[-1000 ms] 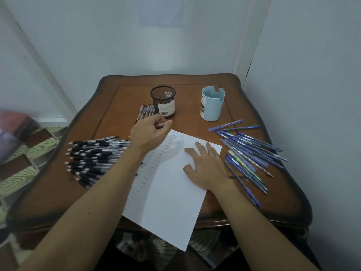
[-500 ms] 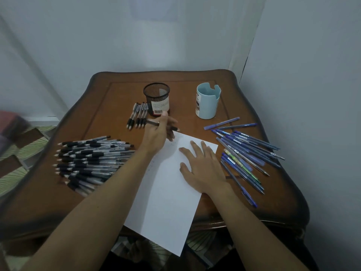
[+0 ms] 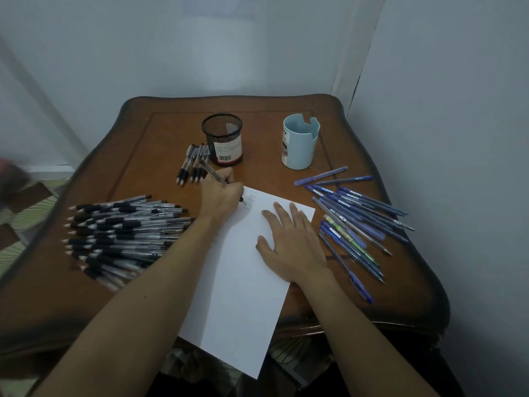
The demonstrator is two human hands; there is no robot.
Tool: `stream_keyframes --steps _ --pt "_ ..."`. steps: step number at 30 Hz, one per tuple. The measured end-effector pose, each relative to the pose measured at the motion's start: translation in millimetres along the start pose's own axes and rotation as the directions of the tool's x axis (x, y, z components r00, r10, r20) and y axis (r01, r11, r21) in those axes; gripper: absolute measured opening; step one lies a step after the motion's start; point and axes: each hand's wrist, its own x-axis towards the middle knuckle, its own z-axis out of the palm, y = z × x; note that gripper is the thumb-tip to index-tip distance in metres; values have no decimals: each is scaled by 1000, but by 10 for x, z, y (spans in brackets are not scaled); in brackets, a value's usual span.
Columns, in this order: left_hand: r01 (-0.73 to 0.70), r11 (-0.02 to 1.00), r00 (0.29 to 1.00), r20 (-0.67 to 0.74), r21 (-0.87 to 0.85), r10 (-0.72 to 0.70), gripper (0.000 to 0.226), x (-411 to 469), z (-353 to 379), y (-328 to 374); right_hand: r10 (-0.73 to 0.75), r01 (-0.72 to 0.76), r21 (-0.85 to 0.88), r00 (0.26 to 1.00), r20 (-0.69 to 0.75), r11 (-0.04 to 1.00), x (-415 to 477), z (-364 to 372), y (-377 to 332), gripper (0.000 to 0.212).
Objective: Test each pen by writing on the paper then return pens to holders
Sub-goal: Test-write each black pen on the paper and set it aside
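Note:
My left hand (image 3: 220, 196) grips a clear black-tipped pen (image 3: 211, 171), its tip on the top left corner of the white paper (image 3: 243, 287) among small ink marks. My right hand (image 3: 289, 242) lies flat with spread fingers on the paper's upper right part. A black mesh holder (image 3: 222, 140) and a light blue holder (image 3: 299, 146) stand at the back of the table; no pens stick out of either. A few black pens (image 3: 192, 164) lie beside the mesh holder. A big heap of black pens (image 3: 120, 233) lies left, a spread of blue pens (image 3: 355, 224) right.
The brown wooden table (image 3: 148, 156) has a raised curved rim and stands in a corner between pale walls. The paper's near edge hangs over the table's front edge. Patterned floor shows at the left.
My left hand brought the pen from beside the mesh holder down onto the paper's top corner and turned it tip-down. My right hand stayed flat on the paper.

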Motion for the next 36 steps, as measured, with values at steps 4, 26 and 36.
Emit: stream_keyframes --steps 4,26,36 --pt "-4 1000 1000 22 29 3 20 -6 5 -3 15 -15 -7 1000 10 1000 -1 -12 -6 73" --pt "-86 994 993 88 70 80 37 -18 15 -8 40 -40 61 999 -3 997 13 -33 -10 80" --pt "-115 992 987 117 45 109 30 -39 5 9 43 -42 75 999 -10 996 7 -44 -17 79"
